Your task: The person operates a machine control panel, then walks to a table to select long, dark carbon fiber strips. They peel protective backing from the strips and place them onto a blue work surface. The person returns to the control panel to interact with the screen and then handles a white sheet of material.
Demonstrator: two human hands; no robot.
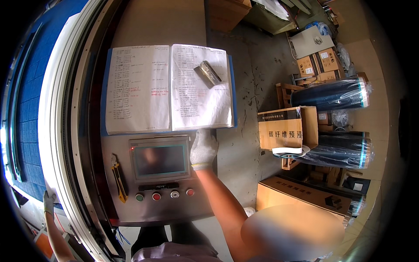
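Note:
An open notebook (139, 102) with handwritten pages lies in a blue folder on a metal control console. My right hand (204, 150), in a pale knitted glove, is at its lower edge by the right page. The fingers look bent over that edge, their tips partly hidden. A small silvery block (210, 74) rests tilted on the right page. At the far lower left, my gloved left hand (49, 203) is beside the end of a white machine rail (65, 144); its fingers are too small and dim to make out.
Below the notebook sit a dark screen (160, 160), a black marker (159, 187), several buttons (156, 197) and a yellow-and-black cutter (118, 179). Rightward on the floor stand a cardboard box (279, 131) and wrapped black rolls (334, 95). A blue surface (32, 105) lies left.

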